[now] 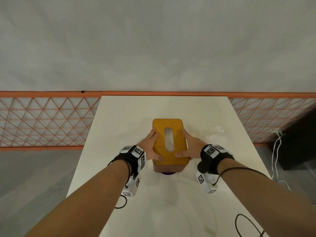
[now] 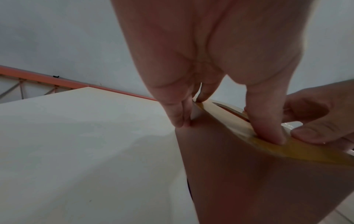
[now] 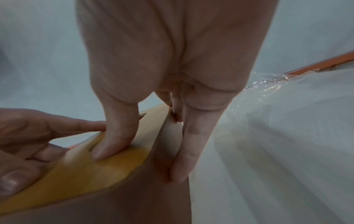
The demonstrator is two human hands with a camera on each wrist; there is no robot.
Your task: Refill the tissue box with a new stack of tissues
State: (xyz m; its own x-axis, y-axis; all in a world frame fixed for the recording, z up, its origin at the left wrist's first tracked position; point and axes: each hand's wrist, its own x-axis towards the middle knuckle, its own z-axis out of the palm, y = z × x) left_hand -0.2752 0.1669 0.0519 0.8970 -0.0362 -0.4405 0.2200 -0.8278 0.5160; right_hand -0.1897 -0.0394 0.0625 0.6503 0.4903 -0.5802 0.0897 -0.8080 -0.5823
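Note:
A tissue box (image 1: pixel 168 167) with brown sides and a yellow wooden lid (image 1: pixel 168 124) stands in the middle of the white table (image 1: pixel 128 112). White tissue shows through the lid's slot (image 1: pixel 169 139). My left hand (image 1: pixel 152 146) grips the box's left side, thumb on the lid and fingers down the side. My right hand (image 1: pixel 189 146) grips the right side the same way. In the left wrist view the thumb (image 2: pixel 266 121) presses the lid (image 2: pixel 310 153). In the right wrist view the thumb (image 3: pixel 114 136) lies on the lid (image 3: pixel 86 169). A dark purple thing (image 1: pixel 168 173) peeks out under the box's near end.
A crumpled clear plastic wrapper (image 1: pixel 215 130) lies on the table right of the box, close to my right hand. An orange lattice fence (image 1: pixel 47 120) runs behind the table. White cables (image 1: pixel 277 151) and a black object (image 1: pixel 301 139) are off the table's right edge.

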